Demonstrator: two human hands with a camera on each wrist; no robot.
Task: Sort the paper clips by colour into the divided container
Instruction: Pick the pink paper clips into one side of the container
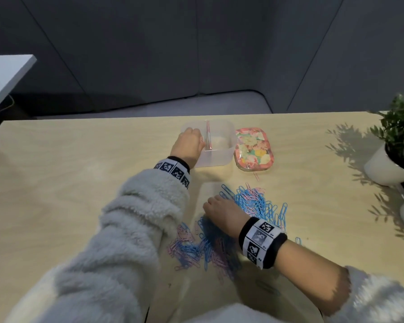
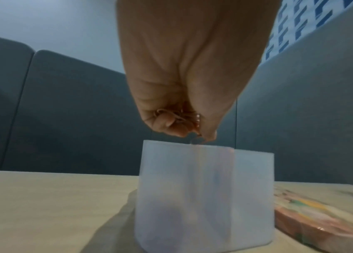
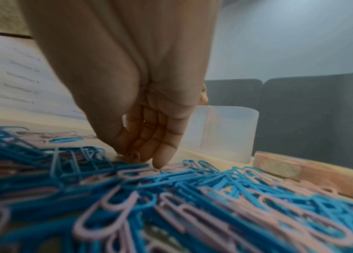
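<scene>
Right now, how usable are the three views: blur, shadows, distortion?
Head view: sharp enough, wide-angle bend at the edges; the potted green plant casts hard leaf shadows on the pale wooden table. Left wrist view: soft; the translucent plastic divided container is hazy. Right wrist view: near blue and pink paper clips are blurred.

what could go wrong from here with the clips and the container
1. The left hand grips a bunch of pink clips right over the container rim, near the divider; some may drop outside or into the wrong half.
2. The right hand has its fingertips in the tangled pile of blue and pink clips; blue ones may come along with pink.
</scene>
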